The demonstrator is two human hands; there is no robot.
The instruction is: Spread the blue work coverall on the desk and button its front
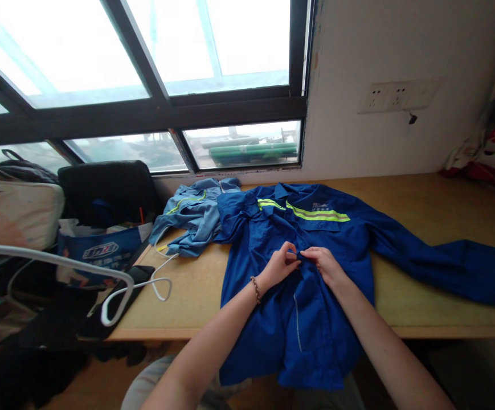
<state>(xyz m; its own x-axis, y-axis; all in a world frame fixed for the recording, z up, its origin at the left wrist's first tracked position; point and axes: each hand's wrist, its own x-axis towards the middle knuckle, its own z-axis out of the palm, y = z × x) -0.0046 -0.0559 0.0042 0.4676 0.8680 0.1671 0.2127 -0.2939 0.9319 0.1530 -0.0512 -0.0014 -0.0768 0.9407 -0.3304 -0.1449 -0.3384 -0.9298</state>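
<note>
A dark blue work jacket (345,250) with yellow-green reflective chest stripes lies spread on the wooden table, its lower part hanging over the front edge. One sleeve stretches far to the right; the other is bunched at the left. My left hand (280,265), a beaded bracelet at its wrist, pinches the front opening at mid-chest. Close beside it, my right hand (322,263) grips the facing edge of the same opening. The fingertips nearly meet; whether a button sits between them is too small to tell.
A lighter blue garment (198,213) lies crumpled at the table's back left. White cable (162,279) loops over the left edge. A blue printed bag (102,250) and a black chair back (108,185) stand left of the wooden table (422,273). Wall sockets (401,95) are at the right.
</note>
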